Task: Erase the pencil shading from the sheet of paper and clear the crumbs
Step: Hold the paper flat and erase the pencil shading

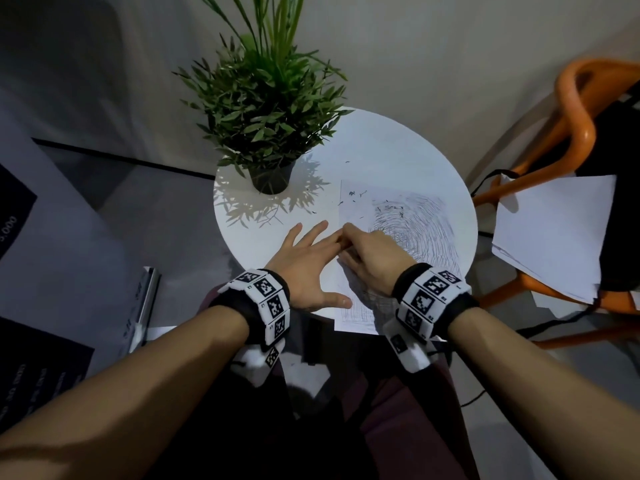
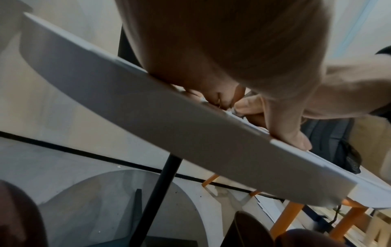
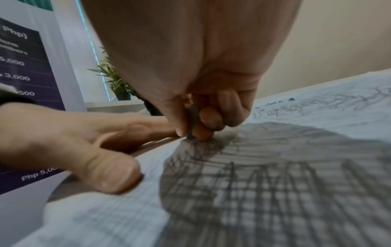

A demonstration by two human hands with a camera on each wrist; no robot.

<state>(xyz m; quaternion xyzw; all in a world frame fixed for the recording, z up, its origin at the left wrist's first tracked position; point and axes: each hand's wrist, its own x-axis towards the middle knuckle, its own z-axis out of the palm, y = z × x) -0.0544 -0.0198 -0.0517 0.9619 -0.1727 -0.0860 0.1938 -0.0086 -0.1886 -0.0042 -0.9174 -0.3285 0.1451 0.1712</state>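
Note:
A white sheet of paper (image 1: 408,216) covered in grey pencil shading (image 3: 275,167) lies on the right half of the round white table (image 1: 381,147). Dark eraser crumbs (image 1: 353,199) are scattered on its far left part. My right hand (image 1: 367,251) pinches a small dark eraser (image 3: 193,122) between thumb and fingers, its tip on the paper near the left edge. My left hand (image 1: 304,258) lies flat with fingers spread, thumb (image 3: 110,173) pressing on the paper's near left edge.
A potted green plant (image 1: 266,109) stands at the table's far left. An orange chair (image 1: 575,140) with a stack of white paper (image 1: 554,233) and a dark bag is to the right. The table edge (image 2: 169,127) is close to my wrists.

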